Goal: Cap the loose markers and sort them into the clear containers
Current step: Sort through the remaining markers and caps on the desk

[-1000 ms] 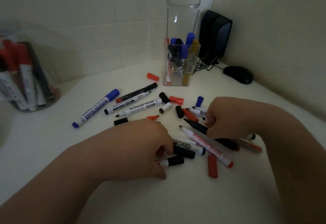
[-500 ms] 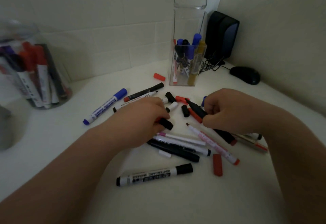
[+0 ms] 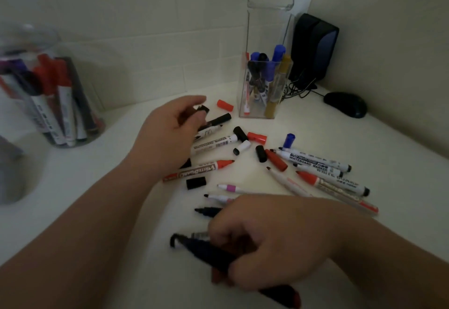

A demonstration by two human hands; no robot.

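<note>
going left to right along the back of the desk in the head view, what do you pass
round clear jar of markers, loose red cap, square clear container, black speaker, black computer mouse

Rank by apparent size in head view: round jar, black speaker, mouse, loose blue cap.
1. round jar, though it sits nearer the camera and is cut off by the frame edge
2. black speaker
3. mouse
4. loose blue cap

walls: pale tile (image 3: 150, 48); surface: white desk (image 3: 73, 211); corner: black speaker (image 3: 313, 48); light: dim
</note>
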